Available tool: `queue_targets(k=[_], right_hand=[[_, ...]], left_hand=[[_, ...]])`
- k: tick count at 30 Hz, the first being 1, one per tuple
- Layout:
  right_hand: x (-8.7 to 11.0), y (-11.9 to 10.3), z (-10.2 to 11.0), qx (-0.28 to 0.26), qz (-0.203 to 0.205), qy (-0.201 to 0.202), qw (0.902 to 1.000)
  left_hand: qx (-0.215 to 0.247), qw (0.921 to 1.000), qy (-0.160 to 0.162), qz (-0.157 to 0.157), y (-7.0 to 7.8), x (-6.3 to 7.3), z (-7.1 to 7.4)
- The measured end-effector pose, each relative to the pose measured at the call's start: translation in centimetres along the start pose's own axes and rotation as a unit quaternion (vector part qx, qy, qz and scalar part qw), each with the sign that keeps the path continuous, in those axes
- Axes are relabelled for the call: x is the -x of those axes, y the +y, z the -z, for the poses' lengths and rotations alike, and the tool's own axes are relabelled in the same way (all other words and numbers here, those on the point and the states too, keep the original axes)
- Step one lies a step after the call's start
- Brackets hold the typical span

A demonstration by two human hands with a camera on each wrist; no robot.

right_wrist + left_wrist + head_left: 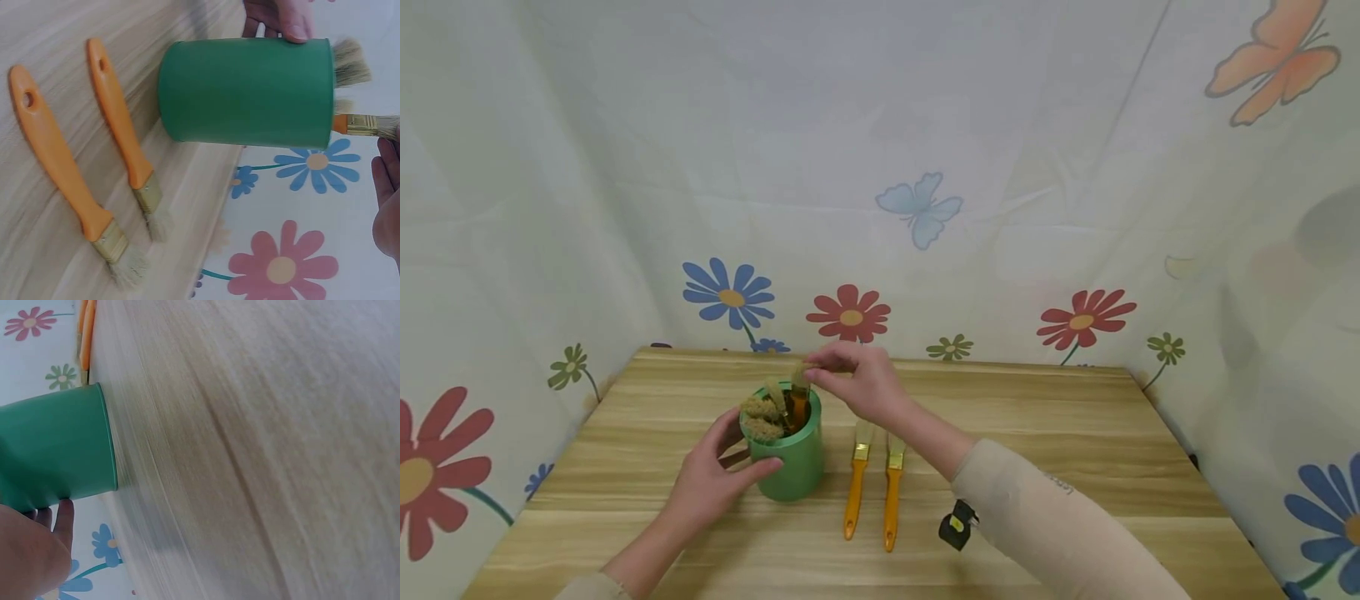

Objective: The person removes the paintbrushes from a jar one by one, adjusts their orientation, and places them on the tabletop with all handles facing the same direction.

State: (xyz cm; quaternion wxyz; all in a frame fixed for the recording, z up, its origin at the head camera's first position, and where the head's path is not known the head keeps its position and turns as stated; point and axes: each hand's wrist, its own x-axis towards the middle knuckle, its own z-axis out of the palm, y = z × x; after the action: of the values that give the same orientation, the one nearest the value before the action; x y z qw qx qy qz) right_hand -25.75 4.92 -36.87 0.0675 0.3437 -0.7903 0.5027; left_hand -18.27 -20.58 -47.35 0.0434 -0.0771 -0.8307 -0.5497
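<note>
A green cylindrical pot (792, 471) stands on the wooden table with several brushes in it, bristles (763, 427) upward. My left hand (711, 471) holds the pot's side, thumb toward the front and fingers behind. At the pot's mouth, my right hand (865, 383) pinches a paintbrush (361, 124) by its pale bristles. This brush has a brass-coloured ferrule, and its orange handle goes down inside the pot, where the lower part is hidden. The left wrist view shows the pot's lower wall (56, 444) with left fingers (64, 519) against it.
Two orange-handled paintbrushes (854, 496) (891, 504) lie side by side right of the pot, bristles pointing away. A small black object with a yellow patch (957, 525) is beside the right sleeve. Behind the table (1037, 400) hangs a flower-patterned cloth (775, 208).
</note>
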Motion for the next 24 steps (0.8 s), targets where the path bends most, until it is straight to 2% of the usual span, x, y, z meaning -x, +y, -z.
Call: queue_targets(k=[6,14,24], right_hand=[[-0.3,-1.1,1.0,-0.037,0.001,0.031,0.9989],[-0.5,-2.6,2.6,-0.060,0.013,0.044,0.9972],[0.0,-3.8,4.8,-0.094,-0.029,0.057,0.9935]], left_hand=[[-0.002,1.0000,0.000,0.002,-0.1,-0.1,0.1],[0.000,1.0000,0.002,0.009,0.1,0.0,0.0],[-0.004,1.0000,0.003,0.000,0.2,0.1,0.0]])
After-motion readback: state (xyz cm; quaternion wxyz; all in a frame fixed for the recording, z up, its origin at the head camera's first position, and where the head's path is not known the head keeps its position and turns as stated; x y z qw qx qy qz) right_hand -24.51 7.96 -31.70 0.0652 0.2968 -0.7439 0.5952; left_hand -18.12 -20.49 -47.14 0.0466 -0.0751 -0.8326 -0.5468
